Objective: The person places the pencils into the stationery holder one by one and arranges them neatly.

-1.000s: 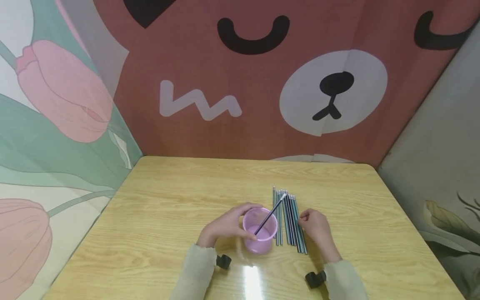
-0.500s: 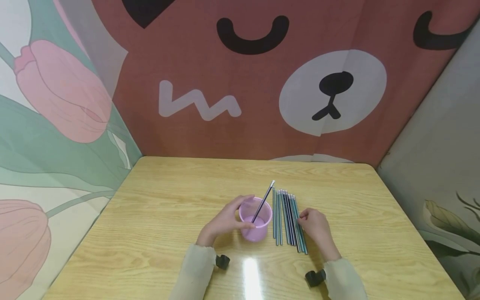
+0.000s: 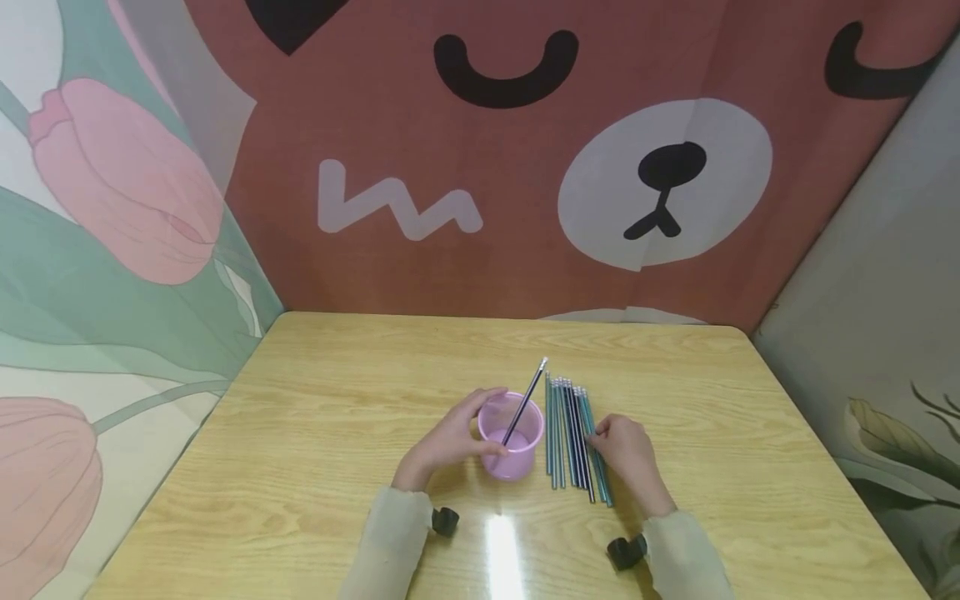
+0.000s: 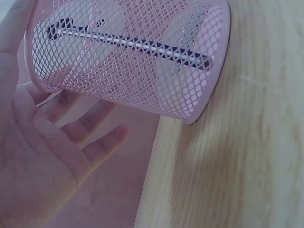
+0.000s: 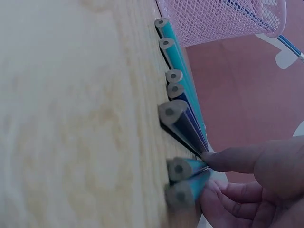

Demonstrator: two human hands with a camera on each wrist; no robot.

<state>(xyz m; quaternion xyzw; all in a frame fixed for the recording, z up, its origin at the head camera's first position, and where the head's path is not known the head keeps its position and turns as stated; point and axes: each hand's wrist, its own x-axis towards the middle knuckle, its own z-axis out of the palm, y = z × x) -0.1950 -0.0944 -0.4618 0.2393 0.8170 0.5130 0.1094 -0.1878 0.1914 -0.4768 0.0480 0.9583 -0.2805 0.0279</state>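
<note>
In the head view my left hand (image 3: pixel 446 440) grips a pink mesh pencil cup (image 3: pixel 512 465) from its left side, thumb and fingers about the rim. A dark striped pencil (image 3: pixel 527 398) leans inside the cup, its eraser end above the rim. Just right of it several teal and dark pencils (image 3: pixel 558 433) lie side by side, eraser ends away from me. My right hand (image 3: pixel 628 446) is at the right edge of this row. Seen from the right wrist, thumb and curled fingers pinch at a teal pencil (image 5: pixel 183 190), beside a dark pencil (image 5: pixel 180 118); the exact contact is partly hidden.
Everything stands on a light wooden table (image 3: pixel 337 400). Behind it hangs a red-brown cloth (image 3: pixel 390 275) with a cartoon bear face. Flowered cloth (image 3: pixel 127 308) borders the left side, and a grey sheet (image 3: pixel 885 275) the right.
My left hand has moved the cup slightly away and left, and the pencil in it stands more upright. The right hand has shifted a little left against the row, where a gap now shows.
</note>
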